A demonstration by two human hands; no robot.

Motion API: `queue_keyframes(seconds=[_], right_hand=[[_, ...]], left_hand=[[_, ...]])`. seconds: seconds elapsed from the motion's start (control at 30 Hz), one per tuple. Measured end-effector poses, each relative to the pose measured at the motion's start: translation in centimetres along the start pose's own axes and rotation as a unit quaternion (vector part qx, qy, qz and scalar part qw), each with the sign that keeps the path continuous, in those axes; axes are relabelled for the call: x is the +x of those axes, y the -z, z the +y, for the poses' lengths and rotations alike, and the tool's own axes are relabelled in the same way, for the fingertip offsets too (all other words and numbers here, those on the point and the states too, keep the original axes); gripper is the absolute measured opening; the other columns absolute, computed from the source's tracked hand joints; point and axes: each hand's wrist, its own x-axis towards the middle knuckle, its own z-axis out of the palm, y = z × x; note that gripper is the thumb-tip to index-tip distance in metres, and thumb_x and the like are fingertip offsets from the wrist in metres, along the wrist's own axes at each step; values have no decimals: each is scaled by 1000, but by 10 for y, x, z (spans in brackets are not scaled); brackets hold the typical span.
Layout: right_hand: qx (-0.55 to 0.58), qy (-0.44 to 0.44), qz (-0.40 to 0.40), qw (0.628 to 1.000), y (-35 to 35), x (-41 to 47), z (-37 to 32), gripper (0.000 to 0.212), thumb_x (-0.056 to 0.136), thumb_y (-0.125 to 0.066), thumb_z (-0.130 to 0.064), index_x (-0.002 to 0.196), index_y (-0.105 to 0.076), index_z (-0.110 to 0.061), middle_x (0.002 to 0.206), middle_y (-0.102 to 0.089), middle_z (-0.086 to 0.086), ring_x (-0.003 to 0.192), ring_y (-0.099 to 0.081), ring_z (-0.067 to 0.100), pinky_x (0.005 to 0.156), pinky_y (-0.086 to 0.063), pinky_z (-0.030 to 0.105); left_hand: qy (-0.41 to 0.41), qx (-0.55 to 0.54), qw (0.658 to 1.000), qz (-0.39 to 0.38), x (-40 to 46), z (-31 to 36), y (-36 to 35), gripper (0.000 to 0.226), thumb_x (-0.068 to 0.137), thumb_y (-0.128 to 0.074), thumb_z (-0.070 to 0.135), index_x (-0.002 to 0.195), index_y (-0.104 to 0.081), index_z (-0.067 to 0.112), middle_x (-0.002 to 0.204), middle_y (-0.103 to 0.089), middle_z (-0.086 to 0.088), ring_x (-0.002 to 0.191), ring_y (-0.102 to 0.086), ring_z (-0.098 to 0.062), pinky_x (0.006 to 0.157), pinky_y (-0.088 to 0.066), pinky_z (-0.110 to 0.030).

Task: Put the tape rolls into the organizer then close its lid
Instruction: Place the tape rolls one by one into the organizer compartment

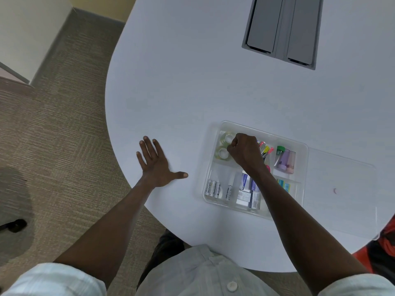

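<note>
A clear plastic organizer (304, 159) sits on the white table, right of centre. Two clear tape rolls lie in its far-left compartment, one behind (227, 136) and one in front (222, 152). My right hand (245, 151) hovers over that compartment with its fingers curled at the rolls' right edge; whether it grips one I cannot tell. My left hand (157, 165) rests flat on the table left of the organizer, fingers spread. The clear lid (342, 193) lies open flat on the table to the right of the organizer.
Other compartments hold batteries (212, 189), small boxes (248, 194), highlighters (266, 150) and small bottles (285, 159). A grey cable hatch (282, 28) is set in the table farther back. The table's curved edge runs along the left, with carpet beyond.
</note>
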Motion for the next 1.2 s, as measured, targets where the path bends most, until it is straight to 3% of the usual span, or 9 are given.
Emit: queue_keyframes(seconds=[0.17,0.23,0.33,0.5,0.6,0.77,1.2], right_hand=[[18,-14,53,998,6,-4,2,8,77,-55,-4,69,-58,-3,68,-66,16,61,-51,28,57,-35,29],[37,-29,90,995,10,-6,6,10,80,-54,-4,75,-63,-2,72,-69,15,62,-53,25,58,-38,28],[66,-54,99,991,12,-6,13,19,82,-52,-1,90,-70,-3,85,-74,14,81,-67,29,70,-47,27],[43,-65,39,996,11,-2,6,34,84,-49,3,116,-62,5,115,-68,24,110,-62,38,92,-46,34],[52,-88,-14,995,10,1,-6,39,80,-46,8,119,-50,10,114,-62,32,110,-58,44,85,-46,38],[107,-132,-76,983,5,4,-19,55,83,-44,7,137,-32,4,129,-53,30,122,-51,41,82,-38,29],[142,-128,-48,980,-2,5,-8,57,82,-44,6,138,-38,-4,123,-60,25,114,-57,38,81,-39,26]], left_hand=[[0,0,1000,-2,-1,1,0,164,43,-58,94,141,37,3,147,46,-23,135,45,-37,112,19,-61],[1,1,1000,-4,-1,1,1,164,44,-60,93,141,37,3,146,46,-23,135,46,-37,112,20,-60],[2,3,1000,-7,-2,2,2,163,45,-61,92,139,39,3,145,47,-23,134,47,-37,112,20,-60],[4,3,1000,-10,-2,2,2,163,44,-60,93,136,41,4,145,48,-23,133,47,-37,113,20,-60],[5,2,1000,-10,-2,2,2,164,43,-60,94,137,41,4,144,49,-23,133,48,-37,113,20,-60],[1,1,1000,-13,-2,1,2,164,44,-61,93,138,40,4,143,50,-22,133,48,-36,112,21,-60],[-2,11,1000,-1,3,-2,-3,165,43,-59,94,139,39,3,144,49,-23,133,48,-37,112,21,-60]])
